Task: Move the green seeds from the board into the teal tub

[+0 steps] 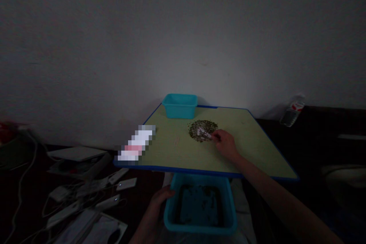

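My right hand (225, 144) reaches over the table with its fingers pinched on one end of a small whitish flat tool (203, 133); its exact kind is too dim to make out. The tool's far end lies in a spread of small dark greenish grains (210, 124). Below the table's near edge, my left hand (160, 202) grips the left rim of a turquoise plastic basin (200, 230), thumb on the rim. Dark grains lie scattered on that basin's floor. A second turquoise basin (180, 111) stands at the table's back edge, its inside largely hidden.
The pale yellow folding table (248, 152) has a blue edge and stands against a grey wall. A pixelated bright phone-like rectangle (136, 145) is at its left. Cables and power strips (127, 184) clutter the left side. A plastic bottle (293, 110) leans at the right.
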Demonstrator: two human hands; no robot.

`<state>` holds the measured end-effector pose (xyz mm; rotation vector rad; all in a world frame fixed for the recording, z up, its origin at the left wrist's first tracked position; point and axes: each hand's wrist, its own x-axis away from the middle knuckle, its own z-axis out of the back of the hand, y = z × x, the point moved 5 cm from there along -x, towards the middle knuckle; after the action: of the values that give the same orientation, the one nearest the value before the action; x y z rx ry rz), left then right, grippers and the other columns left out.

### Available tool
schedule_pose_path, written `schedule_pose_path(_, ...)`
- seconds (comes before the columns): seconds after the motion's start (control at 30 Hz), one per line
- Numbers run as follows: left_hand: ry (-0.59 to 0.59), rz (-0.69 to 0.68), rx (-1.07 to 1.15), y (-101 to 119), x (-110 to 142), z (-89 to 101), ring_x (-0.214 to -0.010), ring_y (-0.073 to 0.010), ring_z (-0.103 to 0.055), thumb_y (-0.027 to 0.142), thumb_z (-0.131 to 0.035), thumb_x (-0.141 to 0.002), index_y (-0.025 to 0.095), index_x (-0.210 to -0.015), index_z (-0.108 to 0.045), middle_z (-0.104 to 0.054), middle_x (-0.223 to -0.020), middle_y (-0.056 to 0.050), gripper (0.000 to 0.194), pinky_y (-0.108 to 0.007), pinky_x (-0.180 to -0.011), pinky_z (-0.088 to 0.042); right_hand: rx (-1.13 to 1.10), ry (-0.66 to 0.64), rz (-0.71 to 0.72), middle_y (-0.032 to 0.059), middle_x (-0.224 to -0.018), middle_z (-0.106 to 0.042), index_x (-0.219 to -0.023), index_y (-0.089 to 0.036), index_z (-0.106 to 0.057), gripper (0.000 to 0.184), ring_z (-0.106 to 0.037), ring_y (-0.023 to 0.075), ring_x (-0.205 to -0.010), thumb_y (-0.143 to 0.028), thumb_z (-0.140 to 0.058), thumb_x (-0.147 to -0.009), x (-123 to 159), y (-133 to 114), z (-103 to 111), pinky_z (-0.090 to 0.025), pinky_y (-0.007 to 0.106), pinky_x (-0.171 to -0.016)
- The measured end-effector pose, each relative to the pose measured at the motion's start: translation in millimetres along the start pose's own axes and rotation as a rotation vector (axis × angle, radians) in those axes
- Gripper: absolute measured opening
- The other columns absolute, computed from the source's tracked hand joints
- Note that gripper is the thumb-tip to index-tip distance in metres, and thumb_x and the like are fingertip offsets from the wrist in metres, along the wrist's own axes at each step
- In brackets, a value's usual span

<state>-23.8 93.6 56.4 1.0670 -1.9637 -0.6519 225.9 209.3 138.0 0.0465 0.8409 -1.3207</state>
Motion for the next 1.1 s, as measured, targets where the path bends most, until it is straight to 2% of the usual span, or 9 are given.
schedule_pose_path(0.33,-0.015,0.004,-0.004,-6,-6,10.7,-0.07,-0.0225,-0.064,0.023,-0.058,-0.07,0.015,-0.091,-0.068,-0.073,-0.075,-0.006,0.025,-0.032,-0.067,-0.047,0.059,-0.005,-0.031,0.0038,-0.079,-0.061,-0.078,-0.017,-0.059,0.012,-0.053,0.0157,-0.075,-0.014,-0.048,-0.074,4,5,4,-0.035,0.025,-0.069)
schedule_pose_path(0.53,-0.047,-0.008,-0.003,-6,-7,10.8,-0.075,-0.0241,-0.065,0.021,-0.055,-0.072,0.014,-0.091,-0.067,-0.073,-0.078,-0.007,0.023,-0.034,-0.07,-0.047,0.07,-0.003,-0.032,0.0031,-0.077,-0.061,-0.078,-0.018,-0.059,0.013,-0.053,0.0154,-0.074,-0.013,-0.048,-0.073,5,4,4,-0.034,0.025,-0.066)
schedule_pose_path(0.77,0.005,0.006,0.001,-3,-4,10.9,-0.07,-0.023,-0.065,0.021,-0.06,-0.067,0.018,-0.082,-0.069,-0.073,-0.075,-0.003,0.017,-0.033,-0.068,-0.047,0.08,-0.021,-0.072,0.0043,-0.076,-0.062,-0.076,-0.017,-0.059,0.014,-0.053,0.0157,-0.072,-0.012,-0.047,-0.071,5,8,3,-0.034,0.024,-0.065)
schedule_pose_path(0.93,-0.015,0.005,0.002,-3,-4,7.8,-0.072,-0.0241,-0.065,0.024,-0.055,-0.071,0.017,-0.091,-0.067,-0.074,-0.076,-0.005,0.024,-0.034,-0.068,-0.047,0.087,-0.027,-0.094,0.0033,-0.075,-0.062,-0.076,-0.018,-0.06,0.014,-0.053,0.0153,-0.07,-0.014,-0.047,-0.071,6,11,4,-0.034,0.024,-0.063)
schedule_pose_path(1.1,-0.02,-0.012,0.0,-3,-6,8.9,-0.069,-0.0241,-0.065,0.022,-0.055,-0.07,0.014,-0.089,-0.067,-0.073,-0.071,-0.005,0.023,-0.035,-0.067,-0.048,0.088,-0.029,-0.14,0.0034,-0.074,-0.063,-0.074,-0.018,-0.061,0.014,-0.053,0.0152,-0.068,-0.014,-0.048,-0.07,6,11,7,-0.033,0.024,-0.062)
